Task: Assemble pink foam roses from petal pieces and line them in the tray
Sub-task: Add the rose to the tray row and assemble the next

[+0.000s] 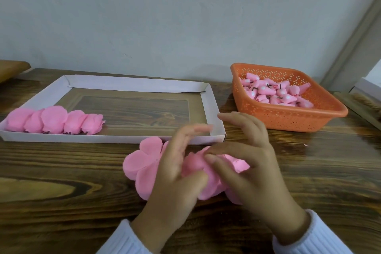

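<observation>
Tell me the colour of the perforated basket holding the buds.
Orange basket, clearest in the head view.

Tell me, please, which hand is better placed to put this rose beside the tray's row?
Probably the left hand: the row in the tray lies to its side, and the right hand is nearer the basket. Both hold the rose.

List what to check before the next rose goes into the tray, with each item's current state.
1. Left hand grip on the pink foam petal pieces: thumb presses them; ok.
2. Right hand grip: fingertips pinch the same bundle; ok.
3. Rose fully formed: petals on the left side lie spread flat; not ok.
4. Bud core inside the bundle: hidden by hands; cannot tell.
5. Free space in the white cardboard tray beside the row of five pink foam roses: ok.
6. Spare pink bud cores in the orange perforated plastic basket: ok.
</observation>
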`<state>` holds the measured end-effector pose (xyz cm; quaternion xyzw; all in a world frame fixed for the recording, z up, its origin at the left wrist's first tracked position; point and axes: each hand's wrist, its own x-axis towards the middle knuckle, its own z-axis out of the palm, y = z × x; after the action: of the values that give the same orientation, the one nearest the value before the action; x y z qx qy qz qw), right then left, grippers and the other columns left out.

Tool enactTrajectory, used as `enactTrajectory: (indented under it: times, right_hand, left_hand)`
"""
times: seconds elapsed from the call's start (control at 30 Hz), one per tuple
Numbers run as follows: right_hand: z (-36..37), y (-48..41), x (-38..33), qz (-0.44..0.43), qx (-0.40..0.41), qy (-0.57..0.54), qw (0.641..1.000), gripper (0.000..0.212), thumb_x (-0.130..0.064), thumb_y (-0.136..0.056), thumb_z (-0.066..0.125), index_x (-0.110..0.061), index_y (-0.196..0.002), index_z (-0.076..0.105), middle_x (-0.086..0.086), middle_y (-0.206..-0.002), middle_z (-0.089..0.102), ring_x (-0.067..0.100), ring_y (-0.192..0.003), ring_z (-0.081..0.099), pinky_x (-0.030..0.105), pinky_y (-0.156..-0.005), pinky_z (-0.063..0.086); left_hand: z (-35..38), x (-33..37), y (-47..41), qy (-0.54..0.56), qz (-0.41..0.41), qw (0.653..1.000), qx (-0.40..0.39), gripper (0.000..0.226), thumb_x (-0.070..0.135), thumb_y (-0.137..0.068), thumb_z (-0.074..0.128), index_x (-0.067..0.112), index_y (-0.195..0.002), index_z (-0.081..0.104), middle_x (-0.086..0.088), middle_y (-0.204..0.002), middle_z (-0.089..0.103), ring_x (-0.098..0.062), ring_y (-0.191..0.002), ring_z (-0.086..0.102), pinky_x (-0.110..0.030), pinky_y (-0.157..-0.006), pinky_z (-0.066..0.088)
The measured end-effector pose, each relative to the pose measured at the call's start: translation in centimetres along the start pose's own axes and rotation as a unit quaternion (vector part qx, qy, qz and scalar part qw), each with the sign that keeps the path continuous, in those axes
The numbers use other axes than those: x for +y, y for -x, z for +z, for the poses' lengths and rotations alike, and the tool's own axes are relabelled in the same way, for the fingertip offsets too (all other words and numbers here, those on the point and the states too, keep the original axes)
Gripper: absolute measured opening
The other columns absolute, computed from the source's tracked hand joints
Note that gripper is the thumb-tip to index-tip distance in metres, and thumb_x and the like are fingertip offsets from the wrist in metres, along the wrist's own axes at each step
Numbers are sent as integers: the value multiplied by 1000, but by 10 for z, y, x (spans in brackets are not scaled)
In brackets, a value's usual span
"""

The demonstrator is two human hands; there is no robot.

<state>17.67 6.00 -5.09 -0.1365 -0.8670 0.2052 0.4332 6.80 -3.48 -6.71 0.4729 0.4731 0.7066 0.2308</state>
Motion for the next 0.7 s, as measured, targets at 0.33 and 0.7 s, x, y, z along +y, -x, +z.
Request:
enactTrajectory:
  times: [0.33, 0.7]
  right_hand:
    - [-12, -2, -5, 104, -134, -233, 957, 9, -30, -76, 70, -24, -78, 75, -16, -130, 56, 12, -140, 35, 50, -109, 34]
    - [-14, -5, 3, 169, -42, -240, 955, 10, -17, -79, 64, -17, -72, 72, -6, -99, 69, 7, -103, 63, 22, -85, 49]
  left_hand:
    - [8, 3, 3, -60, -55, 991, -110, 57, -5, -73, 61, 36, -111, 54, 7, -84, 71, -12, -64, 70, -20, -59, 53]
    - [7, -2, 2, -113, -117, 982, -96, 48, 18, -75, 65, 54, -104, 53, 19, -99, 67, -3, -83, 66, -29, -68, 59]
